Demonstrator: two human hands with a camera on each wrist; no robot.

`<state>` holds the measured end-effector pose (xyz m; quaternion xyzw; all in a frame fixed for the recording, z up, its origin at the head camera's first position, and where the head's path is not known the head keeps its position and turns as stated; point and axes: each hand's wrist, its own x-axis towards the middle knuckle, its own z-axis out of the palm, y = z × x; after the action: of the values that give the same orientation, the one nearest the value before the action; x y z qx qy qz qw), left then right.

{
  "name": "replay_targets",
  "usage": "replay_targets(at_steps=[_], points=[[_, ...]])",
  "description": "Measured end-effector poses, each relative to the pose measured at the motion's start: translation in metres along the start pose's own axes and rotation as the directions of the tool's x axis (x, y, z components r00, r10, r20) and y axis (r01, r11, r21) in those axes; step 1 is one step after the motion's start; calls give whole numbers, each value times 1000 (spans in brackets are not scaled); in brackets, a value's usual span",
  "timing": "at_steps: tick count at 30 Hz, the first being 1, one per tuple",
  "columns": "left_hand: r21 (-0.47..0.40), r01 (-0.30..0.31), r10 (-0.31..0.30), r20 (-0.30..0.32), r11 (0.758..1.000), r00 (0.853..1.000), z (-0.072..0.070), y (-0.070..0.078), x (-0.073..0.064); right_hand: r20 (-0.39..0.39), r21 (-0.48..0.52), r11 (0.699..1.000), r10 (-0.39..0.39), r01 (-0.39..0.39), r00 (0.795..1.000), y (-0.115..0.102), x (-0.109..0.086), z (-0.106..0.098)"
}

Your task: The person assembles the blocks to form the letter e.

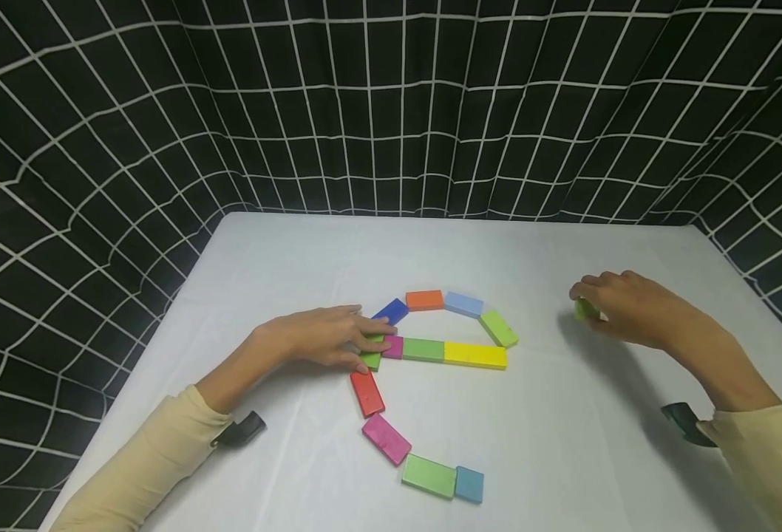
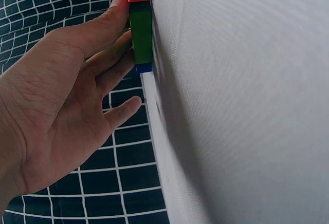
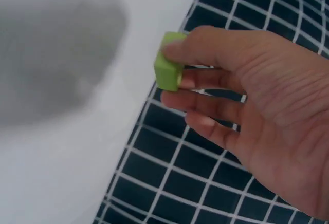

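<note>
With thumb and fingertips, my right hand [image 1: 644, 310] pinches a small lime-green block [image 3: 168, 72] above the right side of the table. My left hand [image 1: 321, 336] lies over the left of a block outline, its extended fingers touching a green block [image 1: 371, 361] that they partly cover. Against that block stand a short magenta block [image 1: 394, 347] and, just below, a red block [image 1: 367, 394]. In the left wrist view, the thumb reaches the seam between the red and green blocks. A dark blue block [image 1: 392, 311] sits beyond the fingers.
The outline curves on through orange [image 1: 424, 300], light blue [image 1: 463, 304] and lime [image 1: 498, 328] blocks. Green [image 1: 423, 350] and yellow [image 1: 475, 355] ones form its crossbar; magenta [image 1: 387, 439], light green [image 1: 429, 476] and teal [image 1: 469, 485] its lower end. Black gridded cloth [image 1: 417, 111] surrounds the white table [image 1: 564, 458].
</note>
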<state>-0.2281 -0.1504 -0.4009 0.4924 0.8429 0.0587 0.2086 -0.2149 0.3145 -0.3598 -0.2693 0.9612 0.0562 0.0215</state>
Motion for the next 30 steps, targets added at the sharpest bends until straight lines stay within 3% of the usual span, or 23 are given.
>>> replay_targets(at_steps=[5, 9, 13, 16, 23, 30], points=[[1, 10, -10, 2, 1000, 1000, 2, 0, 0, -24, 84, 993, -76, 78, 997, -28, -11, -7], [-1, 11, -11, 0, 1000, 1000, 3, 0, -1, -42, 94, 979, -178, 181, 983, -59, -19, -5], [3, 9, -9, 2, 1000, 1000, 2, 0, -3, -15, 109, 953, -282, 282, 959, -89, -26, 3], [7, 0, 0, -1, 1000, 1000, 2, -1, -3, 35, 149, 937, -324, 316, 945, -107, -31, 6], [0, -17, 17, -11, 1000, 1000, 4, -3, -1, 112, 275, 903, -372, 331, 922, -136, -40, 10], [56, -46, 46, -11, 997, 999, 2, -3, 1, 233, 419, 871, -375, 255, 897, -155, -47, 19]])
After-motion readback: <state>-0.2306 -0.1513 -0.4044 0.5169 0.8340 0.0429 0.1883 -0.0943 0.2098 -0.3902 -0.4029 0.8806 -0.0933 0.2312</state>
